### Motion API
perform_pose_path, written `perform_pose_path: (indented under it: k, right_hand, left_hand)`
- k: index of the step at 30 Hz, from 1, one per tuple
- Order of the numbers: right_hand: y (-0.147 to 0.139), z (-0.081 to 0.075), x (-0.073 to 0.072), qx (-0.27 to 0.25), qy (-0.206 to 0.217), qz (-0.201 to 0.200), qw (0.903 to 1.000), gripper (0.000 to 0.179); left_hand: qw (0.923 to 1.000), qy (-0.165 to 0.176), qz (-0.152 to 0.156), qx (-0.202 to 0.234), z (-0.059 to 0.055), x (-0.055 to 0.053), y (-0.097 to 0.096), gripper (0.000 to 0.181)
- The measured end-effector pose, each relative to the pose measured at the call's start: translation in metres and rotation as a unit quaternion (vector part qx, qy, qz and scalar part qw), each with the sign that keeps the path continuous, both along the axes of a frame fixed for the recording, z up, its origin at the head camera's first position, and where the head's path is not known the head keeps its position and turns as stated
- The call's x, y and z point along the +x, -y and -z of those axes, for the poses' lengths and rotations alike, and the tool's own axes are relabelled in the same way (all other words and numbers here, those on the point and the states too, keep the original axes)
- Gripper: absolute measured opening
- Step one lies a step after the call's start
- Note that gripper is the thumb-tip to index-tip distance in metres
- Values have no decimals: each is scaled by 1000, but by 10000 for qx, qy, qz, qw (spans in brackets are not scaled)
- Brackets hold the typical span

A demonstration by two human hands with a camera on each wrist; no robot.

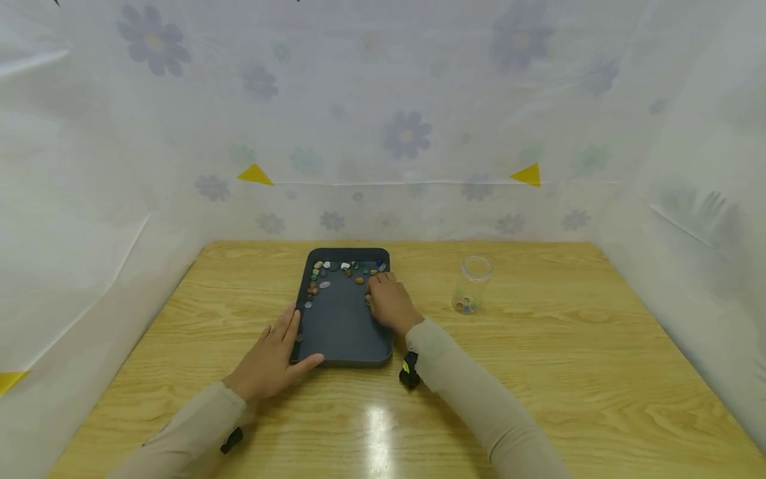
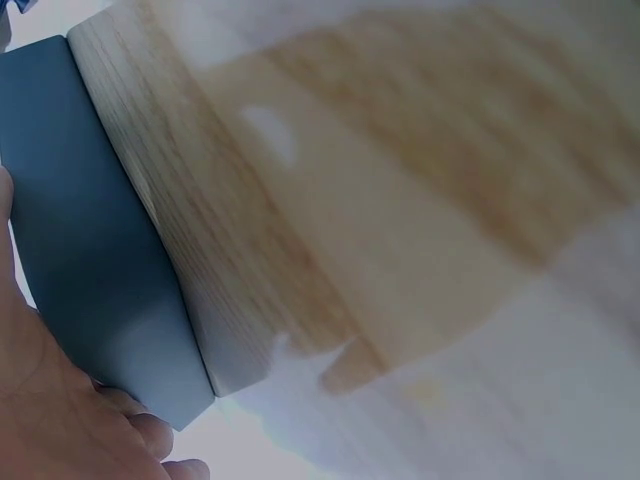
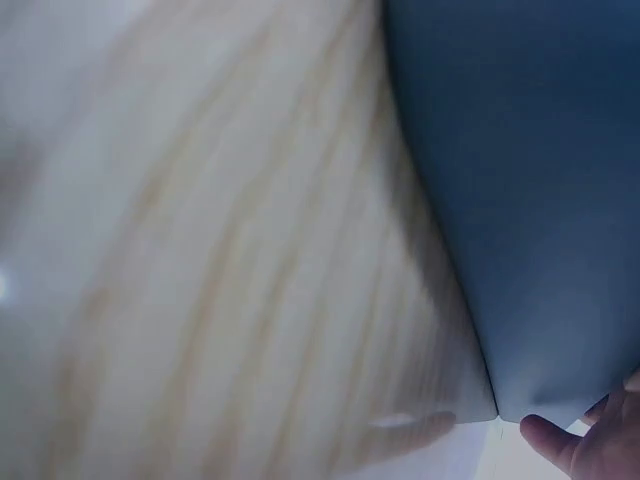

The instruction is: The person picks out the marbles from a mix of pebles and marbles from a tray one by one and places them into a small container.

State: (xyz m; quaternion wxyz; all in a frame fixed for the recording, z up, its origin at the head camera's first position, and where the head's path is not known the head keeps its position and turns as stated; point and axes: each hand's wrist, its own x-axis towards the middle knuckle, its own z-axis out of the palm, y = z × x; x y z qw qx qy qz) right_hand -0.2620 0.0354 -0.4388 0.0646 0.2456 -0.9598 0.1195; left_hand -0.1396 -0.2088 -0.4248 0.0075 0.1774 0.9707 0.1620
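Observation:
A dark rectangular tray lies on the wooden table with several small polished stones along its far and left sides. My left hand rests on the tray's near left corner, fingers straight along the left rim and thumb at the front rim. Over the right side of the tray is my right hand, its fingers bent down inside among stones near the right wall. The fingertips are hidden, and I cannot tell whether they pinch a stone. In the right wrist view, fingers show at the tray's outer wall.
A clear glass jar stands on the table to the right of the tray, a few stones at its bottom. White flowered sheeting encloses the table at the back and sides, with yellow triangles on it.

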Motion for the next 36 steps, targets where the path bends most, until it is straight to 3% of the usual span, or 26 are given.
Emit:
perform_pose_path:
  k: [11, 21, 36]
  right_hand:
    - [-2, -10, 6, -292, 399, -42, 9988, 17]
    - [-12, -21, 6, -520, 102, -245, 9983, 17]
    - [-52, -73, 14, -909, -364, -441, 9942, 15]
  left_hand:
    - [10000, 38, 5, 18, 1, 0, 1, 99]
    - [10000, 15, 8, 27, 0, -1, 0, 99]
    - [10000, 27, 11, -2, 1, -1, 0, 100]
